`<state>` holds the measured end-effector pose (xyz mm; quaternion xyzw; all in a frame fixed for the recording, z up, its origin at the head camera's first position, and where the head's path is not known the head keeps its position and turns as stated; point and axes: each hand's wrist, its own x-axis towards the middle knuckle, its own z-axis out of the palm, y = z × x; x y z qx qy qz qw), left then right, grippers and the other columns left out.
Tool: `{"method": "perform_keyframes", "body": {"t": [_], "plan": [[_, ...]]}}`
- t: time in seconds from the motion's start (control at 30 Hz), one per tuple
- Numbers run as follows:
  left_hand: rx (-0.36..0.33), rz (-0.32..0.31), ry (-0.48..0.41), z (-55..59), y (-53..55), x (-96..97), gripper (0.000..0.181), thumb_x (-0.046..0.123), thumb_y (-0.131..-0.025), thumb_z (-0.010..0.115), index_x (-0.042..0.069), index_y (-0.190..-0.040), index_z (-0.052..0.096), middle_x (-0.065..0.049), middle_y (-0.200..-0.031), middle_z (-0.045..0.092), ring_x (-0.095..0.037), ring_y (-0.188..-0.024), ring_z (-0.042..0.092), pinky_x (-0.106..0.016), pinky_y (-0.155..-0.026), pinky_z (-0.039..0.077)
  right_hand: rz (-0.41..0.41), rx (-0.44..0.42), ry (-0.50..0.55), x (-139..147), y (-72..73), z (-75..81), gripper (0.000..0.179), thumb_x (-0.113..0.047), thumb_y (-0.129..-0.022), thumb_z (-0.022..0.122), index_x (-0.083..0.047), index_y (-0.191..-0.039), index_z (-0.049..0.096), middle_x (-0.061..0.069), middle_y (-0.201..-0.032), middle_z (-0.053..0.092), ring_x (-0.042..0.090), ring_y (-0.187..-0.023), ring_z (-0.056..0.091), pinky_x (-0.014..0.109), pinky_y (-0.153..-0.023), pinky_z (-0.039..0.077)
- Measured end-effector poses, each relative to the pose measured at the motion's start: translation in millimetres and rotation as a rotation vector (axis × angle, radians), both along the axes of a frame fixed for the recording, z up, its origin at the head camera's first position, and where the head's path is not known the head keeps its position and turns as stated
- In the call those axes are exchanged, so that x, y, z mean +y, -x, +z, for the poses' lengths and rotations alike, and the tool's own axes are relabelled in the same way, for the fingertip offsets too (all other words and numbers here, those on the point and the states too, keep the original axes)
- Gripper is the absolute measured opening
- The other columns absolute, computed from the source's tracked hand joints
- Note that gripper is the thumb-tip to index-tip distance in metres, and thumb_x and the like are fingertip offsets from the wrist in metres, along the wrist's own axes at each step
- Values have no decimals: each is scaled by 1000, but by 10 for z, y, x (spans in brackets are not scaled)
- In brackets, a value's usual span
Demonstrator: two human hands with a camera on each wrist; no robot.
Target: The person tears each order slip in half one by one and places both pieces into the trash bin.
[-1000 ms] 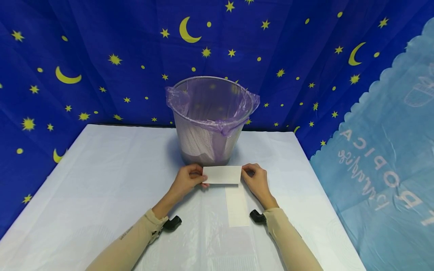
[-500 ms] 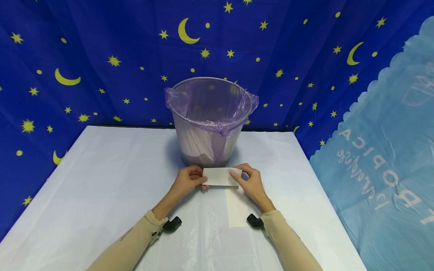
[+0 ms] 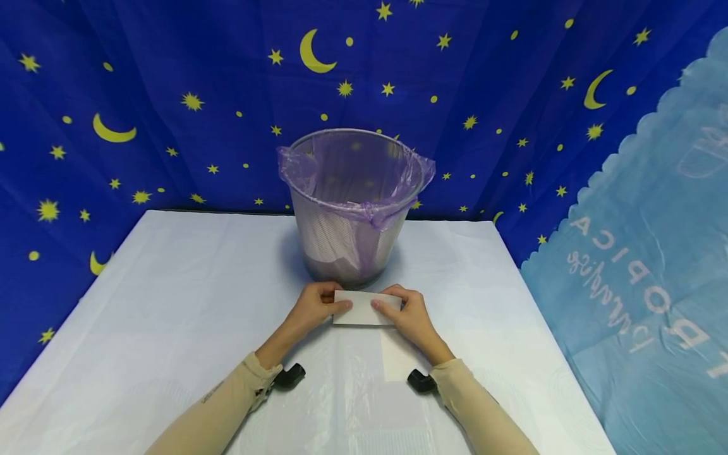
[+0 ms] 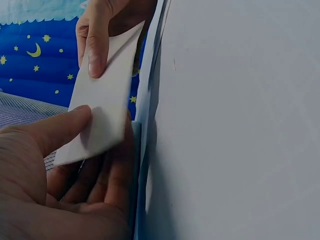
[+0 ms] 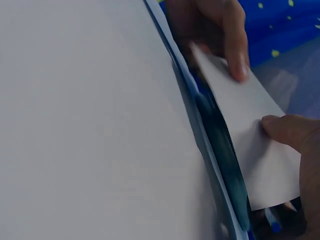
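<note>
A small white rectangle of paper (image 3: 361, 308) is held just above the table, in front of the bin. My left hand (image 3: 309, 311) pinches its left end, thumb on the near face and fingers behind. At the other end my right hand (image 3: 413, 319) grips it the same way. The left wrist view shows the paper (image 4: 107, 95) slightly bent, with the left thumb (image 4: 75, 122) pressing its face. From the right wrist, the paper (image 5: 250, 120) lies between both thumbs. The fingers behind it are partly hidden.
A mesh waste bin (image 3: 324, 237) with a purple liner bag (image 3: 378, 212) stands just beyond the hands. A pale cream strip (image 3: 398, 360) lies on the white-covered table (image 3: 199, 272). A blue star-and-moon curtain (image 3: 199, 57) hangs behind; a light blue cloth (image 3: 643, 253) hangs at right.
My right hand has shifted from the paper's right edge to a deeper grip with the thumb over its face. The left thumb also reaches further in. The paper has come slightly nearer to me.
</note>
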<state>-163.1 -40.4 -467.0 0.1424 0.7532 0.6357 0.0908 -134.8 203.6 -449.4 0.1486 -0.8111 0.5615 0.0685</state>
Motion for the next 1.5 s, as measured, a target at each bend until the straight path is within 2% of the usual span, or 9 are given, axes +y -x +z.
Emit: {"method": "perform_keyframes", "body": {"t": [0.1,0.17,0.33,0.4,0.6,0.97,1.2,1.33,1.5], "plan": [[72,8,74,7,3,-10,18,14,-88,86,1,-96,77,-5,-77,69,-3,-59,50,-21,-56,43,17,-12,-42,-71,-11,-81,10,-6,-90,83,0,-98,81,11,-94,78,6,-91,67,20,-86,49],[126,-2,124,5,8,-18,15,17,-88,87,6,-93,80,-4,-79,71,-4,-61,50,-22,-59,43,23,-2,-82,-104,1,-186,10,-7,-90,83,-1,-98,81,9,-94,78,8,-91,68,22,-85,51],[194,-75,165,-34,15,-21,8,17,-89,86,12,-88,81,-2,-88,78,-10,-83,69,-29,-81,55,40,44,-144,-129,26,-379,9,-10,-89,85,-7,-97,82,5,-94,78,13,-90,70,26,-85,54],[205,-94,166,-54,15,-15,7,17,-88,87,12,-88,81,-2,-88,79,-13,-85,72,-32,-83,57,52,51,-143,-124,28,-397,9,-13,-89,86,-10,-97,82,3,-95,78,14,-91,71,25,-86,53],[211,-140,160,-77,-2,0,10,17,-88,86,8,-90,81,-4,-90,79,-13,-88,74,-34,-90,57,106,68,-138,-93,42,-417,7,-20,-90,86,-18,-96,83,-3,-96,78,14,-94,72,27,-90,55],[187,-169,197,-78,-4,27,7,16,-88,87,12,-88,81,1,-89,79,-10,-87,73,-30,-88,56,139,137,-174,-89,50,-416,6,-20,-91,85,-23,-96,81,-10,-94,76,8,-95,71,28,-93,55],[178,-161,221,-80,-8,33,7,16,-88,86,13,-90,80,3,-89,78,-9,-88,72,-32,-91,56,138,138,-175,-89,47,-425,11,-15,-91,84,-25,-95,81,-11,-93,75,7,-94,71,28,-93,55],[177,-160,215,-73,-16,29,6,15,-88,85,12,-91,80,1,-90,78,-10,-88,72,-36,-94,56,134,136,-178,-94,39,-424,9,-16,-92,84,-23,-95,81,-11,-93,75,7,-94,71,28,-93,55],[187,-156,217,-78,-13,36,5,15,-90,83,11,-90,80,1,-87,77,-8,-83,70,-31,-87,57,140,155,-187,-97,43,-417,4,-17,-92,84,-20,-94,81,-9,-93,75,7,-94,71,28,-92,56]]}}
